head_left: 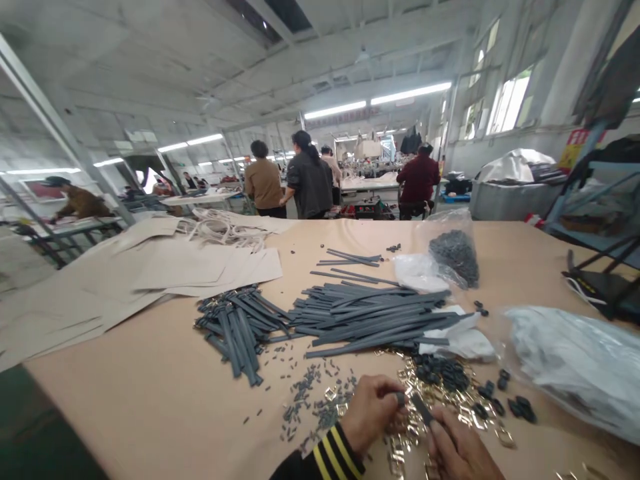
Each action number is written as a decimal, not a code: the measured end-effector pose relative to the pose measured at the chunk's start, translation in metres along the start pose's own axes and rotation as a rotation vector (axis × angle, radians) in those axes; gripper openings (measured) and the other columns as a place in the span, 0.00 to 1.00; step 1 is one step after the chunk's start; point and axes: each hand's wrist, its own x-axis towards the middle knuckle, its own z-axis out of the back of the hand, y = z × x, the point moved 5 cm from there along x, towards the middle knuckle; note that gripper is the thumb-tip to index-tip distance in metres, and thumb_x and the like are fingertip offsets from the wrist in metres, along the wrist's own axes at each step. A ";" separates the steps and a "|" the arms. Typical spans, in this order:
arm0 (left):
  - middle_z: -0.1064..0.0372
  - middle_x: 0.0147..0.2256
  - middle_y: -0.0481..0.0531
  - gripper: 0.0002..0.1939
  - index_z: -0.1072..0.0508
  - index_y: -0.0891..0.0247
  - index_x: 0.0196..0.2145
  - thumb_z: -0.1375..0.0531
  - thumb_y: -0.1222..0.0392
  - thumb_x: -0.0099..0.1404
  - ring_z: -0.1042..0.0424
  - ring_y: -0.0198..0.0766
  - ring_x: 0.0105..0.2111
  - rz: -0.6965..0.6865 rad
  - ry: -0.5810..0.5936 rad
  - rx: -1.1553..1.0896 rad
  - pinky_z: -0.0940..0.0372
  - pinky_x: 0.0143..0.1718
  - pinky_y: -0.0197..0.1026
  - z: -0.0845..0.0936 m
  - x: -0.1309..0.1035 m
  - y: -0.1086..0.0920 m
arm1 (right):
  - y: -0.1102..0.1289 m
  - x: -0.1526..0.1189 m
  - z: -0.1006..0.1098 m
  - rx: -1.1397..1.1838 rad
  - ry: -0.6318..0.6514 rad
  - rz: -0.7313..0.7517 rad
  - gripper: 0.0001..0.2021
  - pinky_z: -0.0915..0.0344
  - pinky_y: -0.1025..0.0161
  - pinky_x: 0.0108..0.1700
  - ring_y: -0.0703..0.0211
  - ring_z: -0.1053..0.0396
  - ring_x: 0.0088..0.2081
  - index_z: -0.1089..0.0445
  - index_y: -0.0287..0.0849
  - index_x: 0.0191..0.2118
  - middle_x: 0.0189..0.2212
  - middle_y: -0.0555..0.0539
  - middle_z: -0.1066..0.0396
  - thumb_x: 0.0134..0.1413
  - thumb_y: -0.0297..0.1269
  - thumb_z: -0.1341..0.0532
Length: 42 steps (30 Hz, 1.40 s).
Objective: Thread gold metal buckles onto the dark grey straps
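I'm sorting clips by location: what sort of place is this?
Probably a factory workshop: dark strips and gold-coloured metal pieces lie heaped on a large table, with several people beyond.

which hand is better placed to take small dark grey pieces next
Probably the left hand: it's nearer the small dark grey pieces, though apparently pinching something dark; the right hand, farther off, grips a flat dark grey strip.
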 end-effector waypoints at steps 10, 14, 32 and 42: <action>0.34 0.22 0.47 0.09 0.34 0.68 0.30 0.40 0.61 0.51 0.35 0.29 0.21 0.043 -0.042 -0.395 0.41 0.25 0.33 0.010 -0.040 0.010 | 0.022 -0.010 -0.021 -0.178 0.128 0.155 0.16 0.44 0.65 0.28 0.63 0.40 0.21 0.46 0.45 0.22 0.16 0.55 0.42 0.59 0.41 0.58; 0.33 0.24 0.47 0.07 0.39 0.66 0.30 0.43 0.65 0.53 0.34 0.30 0.23 -0.026 -0.027 -0.372 0.41 0.25 0.32 0.004 -0.043 0.011 | 0.021 -0.010 -0.019 -0.298 0.146 0.209 0.15 0.46 0.64 0.26 0.63 0.41 0.22 0.44 0.45 0.23 0.17 0.54 0.41 0.59 0.40 0.57; 0.35 0.24 0.48 0.09 0.32 0.65 0.28 0.47 0.56 0.59 0.35 0.32 0.24 -0.087 -0.180 -0.155 0.38 0.27 0.34 -0.014 -0.062 0.017 | 0.021 -0.015 -0.020 -0.190 0.232 0.157 0.18 0.45 0.65 0.29 0.63 0.40 0.23 0.46 0.44 0.21 0.17 0.55 0.41 0.60 0.42 0.58; 0.41 0.16 0.43 0.10 0.38 0.65 0.25 0.45 0.54 0.55 0.42 0.29 0.14 0.086 -0.075 -0.289 0.45 0.17 0.32 -0.023 -0.052 0.027 | 0.017 -0.014 -0.019 -0.153 0.267 0.122 0.11 0.42 0.65 0.30 0.61 0.35 0.27 0.40 0.44 0.29 0.23 0.52 0.34 0.57 0.42 0.54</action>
